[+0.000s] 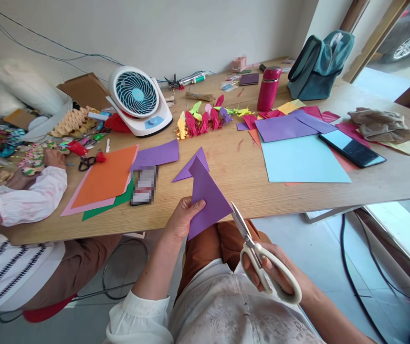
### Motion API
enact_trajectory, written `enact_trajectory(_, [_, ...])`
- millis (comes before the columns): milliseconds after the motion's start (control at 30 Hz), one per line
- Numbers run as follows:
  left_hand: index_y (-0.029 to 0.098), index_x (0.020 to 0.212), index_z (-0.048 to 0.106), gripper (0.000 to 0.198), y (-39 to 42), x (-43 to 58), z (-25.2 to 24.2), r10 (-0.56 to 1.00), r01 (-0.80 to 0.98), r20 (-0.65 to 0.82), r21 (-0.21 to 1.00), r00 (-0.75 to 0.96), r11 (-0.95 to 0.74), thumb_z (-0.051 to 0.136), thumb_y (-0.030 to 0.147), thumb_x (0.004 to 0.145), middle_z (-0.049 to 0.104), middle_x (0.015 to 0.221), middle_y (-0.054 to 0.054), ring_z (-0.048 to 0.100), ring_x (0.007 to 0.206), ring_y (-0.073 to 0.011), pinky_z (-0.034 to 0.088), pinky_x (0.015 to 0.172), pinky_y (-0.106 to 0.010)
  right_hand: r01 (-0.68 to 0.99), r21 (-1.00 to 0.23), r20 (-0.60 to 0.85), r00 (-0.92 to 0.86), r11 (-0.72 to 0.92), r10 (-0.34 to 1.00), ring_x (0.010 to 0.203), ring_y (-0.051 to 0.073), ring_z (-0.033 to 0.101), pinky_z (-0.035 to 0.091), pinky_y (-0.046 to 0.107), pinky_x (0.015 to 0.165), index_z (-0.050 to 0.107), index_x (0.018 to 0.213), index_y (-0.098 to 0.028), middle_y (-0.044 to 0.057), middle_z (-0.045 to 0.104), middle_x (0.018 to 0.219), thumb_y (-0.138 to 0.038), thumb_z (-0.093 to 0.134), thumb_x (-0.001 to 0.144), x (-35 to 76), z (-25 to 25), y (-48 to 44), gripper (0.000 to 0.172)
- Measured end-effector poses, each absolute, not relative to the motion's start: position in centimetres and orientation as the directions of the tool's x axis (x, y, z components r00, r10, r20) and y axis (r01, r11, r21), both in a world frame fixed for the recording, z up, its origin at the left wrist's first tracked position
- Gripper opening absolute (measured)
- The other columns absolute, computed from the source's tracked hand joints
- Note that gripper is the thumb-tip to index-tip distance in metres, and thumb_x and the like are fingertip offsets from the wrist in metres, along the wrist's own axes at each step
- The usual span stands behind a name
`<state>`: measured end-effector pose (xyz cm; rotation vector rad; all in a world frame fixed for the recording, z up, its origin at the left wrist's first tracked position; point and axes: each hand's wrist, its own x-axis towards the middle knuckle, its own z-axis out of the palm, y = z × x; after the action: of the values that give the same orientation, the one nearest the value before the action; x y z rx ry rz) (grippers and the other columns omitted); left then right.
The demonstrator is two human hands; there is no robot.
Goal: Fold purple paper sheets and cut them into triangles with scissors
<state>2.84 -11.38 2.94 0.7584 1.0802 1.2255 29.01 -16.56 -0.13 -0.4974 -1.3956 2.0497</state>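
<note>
My left hand (184,216) pinches a purple sheet (208,198) between thumb and fingers, just past the table's front edge and above my lap. The sheet has a pointed top and a slanting right edge. My right hand (274,265) grips white-handled scissors (249,241), fingers through the loops. Their blades point up and left, with the tips close by the sheet's right corner; whether they touch it I cannot tell. A purple triangular offcut (194,165) lies on the table behind the sheet.
Left of me lie an orange sheet (106,177), a phone (143,185) and a white fan (138,100). A light blue sheet (305,160), a dark phone (353,149) and a pink flask (269,89) are to the right. A co-worker's hand (55,158) is at far left.
</note>
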Motion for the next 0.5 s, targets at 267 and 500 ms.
enact_trajectory(267, [0.017, 0.073, 0.079, 0.035, -11.10, 2.95, 3.20, 0.974, -0.375, -0.225, 0.904, -0.006, 0.206, 0.094, 0.045, 0.060, 0.079, 0.076, -0.007, 0.076, 0.072, -0.0260, 0.060, 0.070, -0.035, -0.284, -0.912, 0.003, -0.727, -0.297, 0.687, 0.046, 0.009, 0.045, 0.035, 0.021, 0.044, 0.061, 0.092, -0.014, -0.001, 0.055, 0.058, -0.068, 0.055, 0.093, 28.99, -0.76, -16.78, 0.054])
enact_trajectory(500, [0.017, 0.073, 0.079, 0.034, -11.14, 2.91, 3.22, 0.974, -0.380, -0.227, 0.902, -0.012, 0.206, 0.094, 0.045, 0.059, 0.079, 0.076, -0.007, 0.076, 0.073, -0.0263, 0.060, 0.071, -0.036, -0.274, -0.914, -0.017, -0.711, -0.299, 0.703, 0.042, 0.008, 0.041, 0.030, 0.021, 0.042, 0.061, 0.087, -0.015, -0.002, 0.052, 0.053, -0.069, 0.055, 0.092, 28.82, -0.50, -16.92, 0.054])
